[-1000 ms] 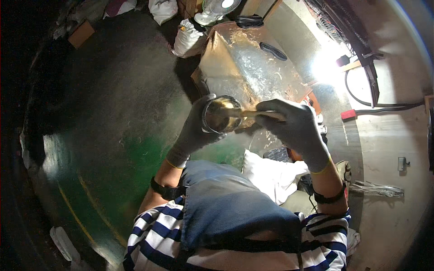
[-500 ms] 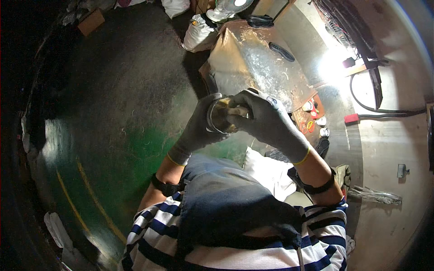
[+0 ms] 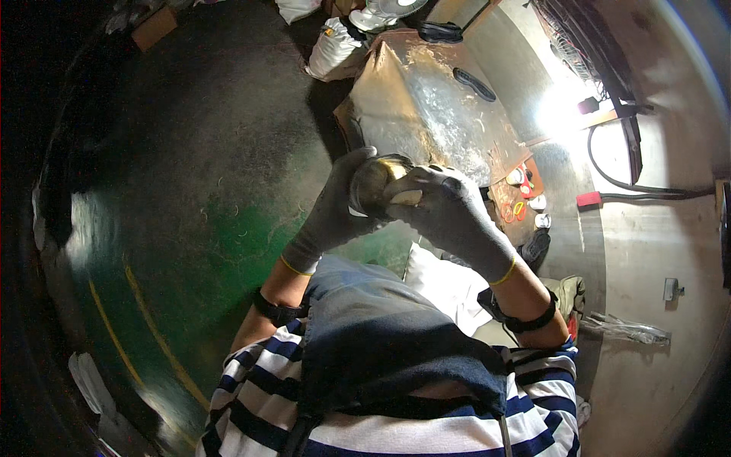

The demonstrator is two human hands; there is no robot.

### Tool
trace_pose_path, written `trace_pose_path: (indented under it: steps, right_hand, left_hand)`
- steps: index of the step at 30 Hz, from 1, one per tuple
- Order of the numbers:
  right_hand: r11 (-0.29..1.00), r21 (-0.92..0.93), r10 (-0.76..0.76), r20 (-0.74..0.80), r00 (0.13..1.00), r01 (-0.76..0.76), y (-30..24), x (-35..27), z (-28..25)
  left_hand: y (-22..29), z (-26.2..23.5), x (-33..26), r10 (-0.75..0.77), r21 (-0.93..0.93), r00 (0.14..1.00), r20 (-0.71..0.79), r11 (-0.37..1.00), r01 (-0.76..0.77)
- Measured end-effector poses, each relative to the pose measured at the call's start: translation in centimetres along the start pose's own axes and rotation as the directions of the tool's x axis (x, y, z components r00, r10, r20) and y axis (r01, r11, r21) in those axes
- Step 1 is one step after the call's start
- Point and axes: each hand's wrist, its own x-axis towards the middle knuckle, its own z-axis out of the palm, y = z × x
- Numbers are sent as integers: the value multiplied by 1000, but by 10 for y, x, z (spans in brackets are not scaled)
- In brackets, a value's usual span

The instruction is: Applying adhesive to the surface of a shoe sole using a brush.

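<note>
Both my hands wear grey work gloves with yellow cuff edges and are raised close together. My left hand [image 3: 332, 207] is wrapped round a round metal can [image 3: 371, 183], its open mouth facing up toward me. The can's inner wall has a gold shine and looks dark lower down. Over the can's right side is my right hand [image 3: 451, 204], its fingers closed on a small pale piece [image 3: 406, 197] at the mouth. What that pale piece is, I cannot make out.
Beyond my hands stands a worn, sheet-covered worktable [image 3: 411, 84] with a dark shoe sole [image 3: 474, 84] on it. Orange-handled scissors [image 3: 514, 211] and small containers lie at its right edge. A white sack [image 3: 333, 52] and a fan [image 3: 388, 9] are behind; a white bag [image 3: 442, 286] lies near my lap.
The can has tipped slightly between my hands, and its inside shows darker. My right hand's fingers have drawn back from deep inside the can toward its right rim, with the pale piece.
</note>
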Motion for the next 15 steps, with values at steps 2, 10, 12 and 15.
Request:
trace_pose_path:
  steps: [2, 10, 12, 15]
  right_hand:
    - [995, 33, -95, 9, 995, 95, 4, 3, 6]
    - [998, 59, -20, -170, 985, 31, 7, 23, 55]
    - [955, -121, -294, -259, 920, 271, 42, 1, 53]
    - [983, 139, -90, -199, 976, 119, 34, -20, 42]
  left_hand:
    - [0, 2, 4, 19, 57, 1000, 15, 998, -20]
    - [-70, 3, -22, 325, 348, 930, 172, 863, -366]
    - [-64, 32, -28, 160, 45, 987, -18, 986, -159]
    - [-13, 11, -14, 45, -35, 998, 40, 998, -44]
